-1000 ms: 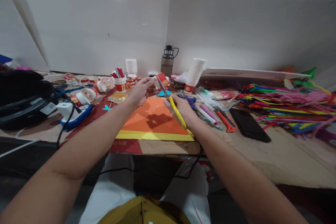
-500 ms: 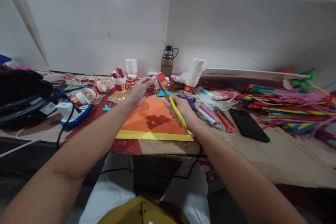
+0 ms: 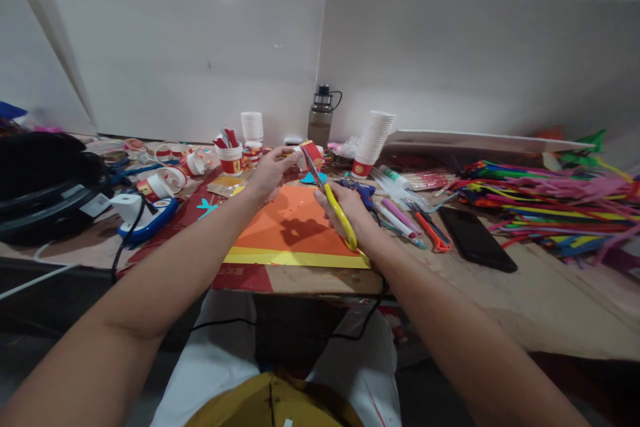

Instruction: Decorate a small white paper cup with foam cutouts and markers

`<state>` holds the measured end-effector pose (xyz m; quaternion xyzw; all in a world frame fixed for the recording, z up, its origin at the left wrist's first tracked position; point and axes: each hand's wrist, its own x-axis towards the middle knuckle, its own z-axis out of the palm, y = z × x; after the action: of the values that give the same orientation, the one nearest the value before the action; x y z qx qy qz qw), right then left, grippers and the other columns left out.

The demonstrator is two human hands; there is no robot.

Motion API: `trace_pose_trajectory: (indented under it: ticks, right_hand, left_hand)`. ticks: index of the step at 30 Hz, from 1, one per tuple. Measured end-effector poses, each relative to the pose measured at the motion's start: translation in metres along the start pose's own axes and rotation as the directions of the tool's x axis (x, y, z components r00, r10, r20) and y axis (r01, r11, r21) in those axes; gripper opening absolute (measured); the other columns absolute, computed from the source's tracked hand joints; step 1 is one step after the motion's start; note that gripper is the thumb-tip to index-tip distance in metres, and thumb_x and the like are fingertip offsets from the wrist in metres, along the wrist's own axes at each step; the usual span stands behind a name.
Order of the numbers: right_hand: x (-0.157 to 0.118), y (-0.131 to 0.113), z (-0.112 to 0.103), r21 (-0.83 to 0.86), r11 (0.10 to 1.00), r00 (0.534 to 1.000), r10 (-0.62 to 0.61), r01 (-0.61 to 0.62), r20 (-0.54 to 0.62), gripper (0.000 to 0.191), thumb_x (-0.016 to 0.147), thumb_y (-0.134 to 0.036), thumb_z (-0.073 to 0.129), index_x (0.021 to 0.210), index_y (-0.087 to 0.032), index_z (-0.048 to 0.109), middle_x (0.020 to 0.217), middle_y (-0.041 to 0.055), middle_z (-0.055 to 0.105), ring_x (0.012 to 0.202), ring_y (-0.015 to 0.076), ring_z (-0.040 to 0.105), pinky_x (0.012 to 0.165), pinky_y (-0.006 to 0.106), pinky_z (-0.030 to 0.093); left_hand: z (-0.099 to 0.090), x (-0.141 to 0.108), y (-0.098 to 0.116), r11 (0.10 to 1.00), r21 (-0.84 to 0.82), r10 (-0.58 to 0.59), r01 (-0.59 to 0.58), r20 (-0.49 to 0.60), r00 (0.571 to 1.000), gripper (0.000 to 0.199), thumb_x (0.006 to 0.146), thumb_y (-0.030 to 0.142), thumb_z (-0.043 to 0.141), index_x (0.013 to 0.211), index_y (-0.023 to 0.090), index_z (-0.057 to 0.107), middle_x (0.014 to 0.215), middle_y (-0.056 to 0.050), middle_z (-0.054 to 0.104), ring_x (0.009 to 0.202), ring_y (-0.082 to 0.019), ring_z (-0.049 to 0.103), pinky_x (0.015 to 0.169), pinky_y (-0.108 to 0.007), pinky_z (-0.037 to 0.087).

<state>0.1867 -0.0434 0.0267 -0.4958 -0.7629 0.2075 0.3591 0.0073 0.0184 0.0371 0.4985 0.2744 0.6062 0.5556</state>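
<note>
Between the thumb and fingers of my left hand [image 3: 274, 173] is a red and white paper cup piece [image 3: 313, 155], held up over the table. My right hand [image 3: 347, 210] is closed on a pair of scissors [image 3: 340, 212] with yellow handles, pointing away and up to the left. Their blades lie against the cup piece; whether they bite into it I cannot tell. Below both hands lies an orange paper sheet [image 3: 280, 230] on a yellow sheet [image 3: 250, 258], with small scraps on it. A blue paper shape [image 3: 315, 178] shows just behind the blades.
A stack of paper cups [image 3: 373, 147] and a water bottle [image 3: 320, 117] stand at the back. To the right are markers [image 3: 395, 217], an orange cutter [image 3: 434, 237], a phone [image 3: 477, 239] and pipe cleaners [image 3: 545, 200]. Cut cups [image 3: 156, 185] and a blue-based stand [image 3: 150, 221] lie left.
The cup piece has turned slightly in my left hand, and the scissors have shifted a little against it. The whole view has drifted slightly.
</note>
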Motion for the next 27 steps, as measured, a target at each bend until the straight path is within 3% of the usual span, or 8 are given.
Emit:
trace_pose_trajectory:
  ticks: [6, 10, 27]
  right_hand:
    - [-0.0001, -0.0026, -0.0022, 0.001, 1.000, 1.000, 0.005, -0.005, -0.001, 0.031, 0.085, -0.051, 0.050, 0.076, -0.022, 0.051, 0.058, -0.0005, 0.054, 0.053, 0.0140, 0.051, 0.050, 0.024, 0.039]
    - [0.0007, -0.0024, -0.0022, -0.006, 1.000, 1.000, -0.006, 0.006, 0.008, 0.030, 0.085, -0.050, 0.050, 0.077, -0.022, 0.052, 0.059, -0.0008, 0.054, 0.053, 0.0139, 0.051, 0.052, 0.024, 0.039]
    - [-0.0005, -0.0029, -0.0020, -0.031, 1.000, 1.000, 0.002, -0.002, 0.012, 0.028, 0.086, -0.049, 0.049, 0.078, -0.022, 0.050, 0.059, -0.0013, 0.054, 0.054, 0.0139, 0.051, 0.052, 0.024, 0.037]
  left_hand:
    - [0.0016, -0.0029, 0.0045, 0.999, -0.007, -0.038, 0.037, -0.021, 0.999, 0.035, 0.069, 0.032, 0.081, 0.092, 0.016, 0.059, 0.082, -0.002, 0.069, 0.070, -0.015, 0.069, 0.072, -0.031, 0.055]
    - [-0.0016, -0.0016, 0.0055, 0.997, -0.026, -0.078, 0.077, -0.012, 0.997, 0.035, 0.071, 0.040, 0.078, 0.090, 0.018, 0.060, 0.082, -0.003, 0.069, 0.073, -0.017, 0.069, 0.069, -0.031, 0.055]
    - [0.0035, -0.0020, 0.0058, 0.999, -0.042, -0.025, 0.024, -0.035, 0.999, 0.028, 0.074, 0.030, 0.078, 0.091, 0.016, 0.061, 0.082, -0.001, 0.069, 0.071, -0.012, 0.068, 0.077, -0.032, 0.057]
